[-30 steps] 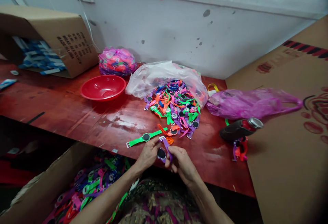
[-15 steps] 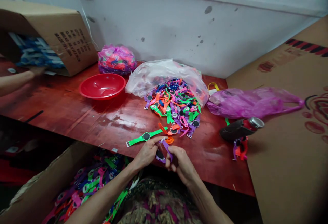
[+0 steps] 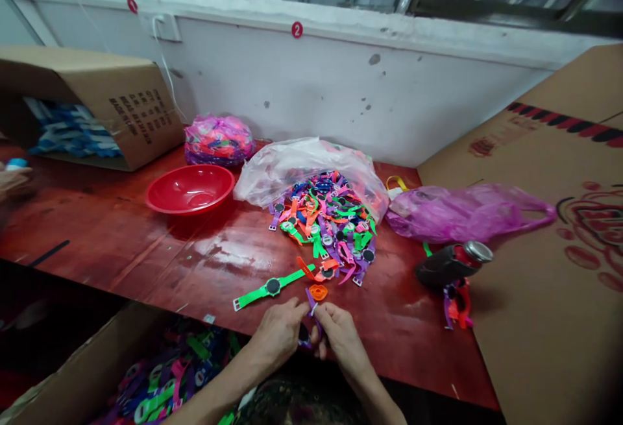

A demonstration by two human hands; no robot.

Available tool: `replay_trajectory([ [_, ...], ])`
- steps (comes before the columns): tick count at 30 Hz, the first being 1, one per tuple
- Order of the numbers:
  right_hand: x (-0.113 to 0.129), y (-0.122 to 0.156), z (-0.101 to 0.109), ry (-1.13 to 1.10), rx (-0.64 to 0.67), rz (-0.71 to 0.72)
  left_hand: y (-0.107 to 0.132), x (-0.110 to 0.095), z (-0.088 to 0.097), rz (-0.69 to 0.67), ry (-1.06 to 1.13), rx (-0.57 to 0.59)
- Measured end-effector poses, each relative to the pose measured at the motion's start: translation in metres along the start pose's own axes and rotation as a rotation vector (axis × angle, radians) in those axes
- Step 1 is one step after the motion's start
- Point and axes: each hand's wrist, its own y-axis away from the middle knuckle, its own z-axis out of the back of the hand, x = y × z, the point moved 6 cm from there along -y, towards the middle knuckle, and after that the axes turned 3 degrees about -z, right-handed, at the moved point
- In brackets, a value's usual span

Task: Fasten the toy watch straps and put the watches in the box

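Observation:
My left hand (image 3: pixel 278 334) and my right hand (image 3: pixel 341 337) meet at the near edge of the red table (image 3: pixel 121 243), both closed on a purple toy watch (image 3: pixel 310 321) whose strap sticks up between the fingertips. Just beyond the hands lie a green toy watch (image 3: pixel 268 287) and a small orange piece (image 3: pixel 318 292). Farther back, a heap of coloured toy watches (image 3: pixel 328 220) spills from a clear plastic bag (image 3: pixel 292 165).
A red bowl (image 3: pixel 189 188) sits left of the heap. A pink bag of watches (image 3: pixel 219 138) and an open cardboard box (image 3: pixel 92 104) stand behind. A purple bag (image 3: pixel 462 211), a dark bottle (image 3: pixel 450 261) and a cardboard sheet (image 3: pixel 549 269) lie right. A box of watches (image 3: pixel 160 379) sits below.
My hands drew nearer to me with the purple watch, its strap now pinched upright between them. The view tilted up, showing the window ledge. Another person's arm at far left pulled back.

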Motion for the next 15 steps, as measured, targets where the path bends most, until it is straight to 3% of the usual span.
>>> replay_trajectory([
  [2, -0.007, -0.003, 0.004, -0.029, -0.027, 0.016, 0.002, -0.001, 0.000, 0.050, -0.162, 0.082],
  [5, -0.016, -0.004, 0.001, -0.029, 0.053, -0.033, 0.006, -0.005, -0.005, 0.070, -0.286, 0.201],
  [8, -0.021, -0.001, -0.004, 0.098, 0.118, -0.095, 0.010, -0.008, -0.014, 0.075, -0.356, 0.262],
  [11, -0.018, 0.002, -0.007, 0.265, 0.127, -0.047, 0.014, -0.007, -0.022, 0.103, -0.415, 0.309],
  [13, -0.012, 0.002, -0.006, 0.338, 0.090, 0.027, 0.017, -0.004, -0.024, 0.095, -0.424, 0.324],
  [15, -0.001, -0.001, 0.005, 0.366, -0.060, 0.133, 0.021, 0.000, -0.023, 0.042, -0.425, 0.281],
])
